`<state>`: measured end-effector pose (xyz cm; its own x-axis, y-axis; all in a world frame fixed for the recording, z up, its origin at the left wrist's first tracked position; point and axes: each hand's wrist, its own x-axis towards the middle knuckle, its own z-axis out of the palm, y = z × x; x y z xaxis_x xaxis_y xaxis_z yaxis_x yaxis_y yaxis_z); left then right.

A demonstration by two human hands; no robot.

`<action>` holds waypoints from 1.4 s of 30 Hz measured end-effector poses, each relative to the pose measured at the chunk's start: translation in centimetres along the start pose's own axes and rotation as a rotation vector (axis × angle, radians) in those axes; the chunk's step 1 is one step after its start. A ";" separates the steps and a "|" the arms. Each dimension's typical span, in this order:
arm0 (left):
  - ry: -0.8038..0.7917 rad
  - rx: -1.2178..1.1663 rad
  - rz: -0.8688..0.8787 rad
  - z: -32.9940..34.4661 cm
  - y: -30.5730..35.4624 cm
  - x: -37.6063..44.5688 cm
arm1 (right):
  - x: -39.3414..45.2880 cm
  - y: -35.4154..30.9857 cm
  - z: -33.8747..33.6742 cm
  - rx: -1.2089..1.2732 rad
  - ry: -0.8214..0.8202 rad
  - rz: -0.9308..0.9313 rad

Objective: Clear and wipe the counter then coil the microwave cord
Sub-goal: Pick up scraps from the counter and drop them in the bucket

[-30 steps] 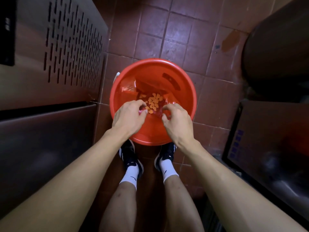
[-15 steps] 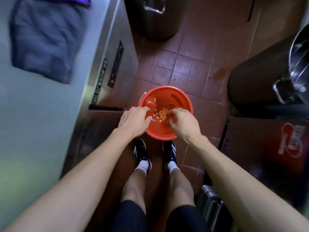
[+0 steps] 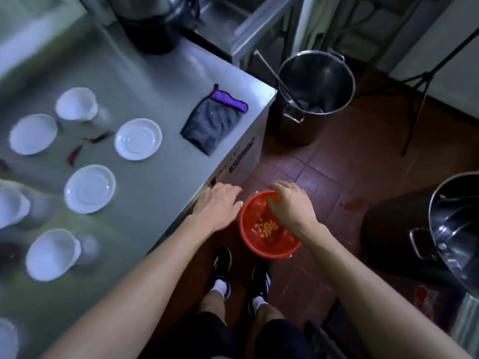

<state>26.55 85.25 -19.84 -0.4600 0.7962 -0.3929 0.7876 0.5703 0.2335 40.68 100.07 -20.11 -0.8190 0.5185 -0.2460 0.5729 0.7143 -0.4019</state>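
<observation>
Our left hand (image 3: pixel 220 203) and right hand (image 3: pixel 290 203) hang loose, gripping nothing, over the round red plastic basin (image 3: pixel 269 244) of scraps. White saucers (image 3: pixel 138 139) crowd the steel bench (image 3: pixel 160 81); wiping and cord remain.

cloth (image 3: pixel 211 123) on counter (image 3: pixel 166 81), right of saucers (image 3: pixel 138 139) | bucket (image 3: pixel 269 244) on floor (image 3: pixel 324 161), right of counter

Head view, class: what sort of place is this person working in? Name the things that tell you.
Most likely a restaurant or canteen kitchen. A steel counter holds several white dishes, large steel stockpots stand on a red tiled floor, and a red basin holds chopped orange bits.
</observation>
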 end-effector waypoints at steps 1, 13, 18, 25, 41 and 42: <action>0.024 -0.019 -0.029 -0.5 -0.4 -1.2 | -0.2 -0.9 -0.4 0.004 0.007 -0.038; 0.263 -0.135 -0.447 -3.5 -8.4 -13.8 | 1.6 -14.8 -1.0 -0.014 -0.078 -0.467; 0.342 -0.190 -0.587 -3.6 -11.8 -18.9 | 1.8 -20.6 0.8 -0.034 -0.164 -0.598; 0.430 -0.280 -0.795 -2.3 -16.7 -26.9 | 0.8 -29.7 5.1 -0.048 -0.260 -0.749; 0.594 -0.400 -0.992 -1.1 -32.1 -37.8 | -0.4 -49.2 12.8 -0.107 -0.348 -0.880; 0.594 -0.405 -0.998 -1.1 -32.9 -38.3 | -0.5 -50.2 13.3 -0.103 -0.356 -0.882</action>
<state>17.80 36.24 -11.55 -0.9863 -0.1170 -0.1166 -0.1520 0.9190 0.3637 11.95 57.70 -11.59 -0.9090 -0.3880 -0.1523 -0.2694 0.8257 -0.4956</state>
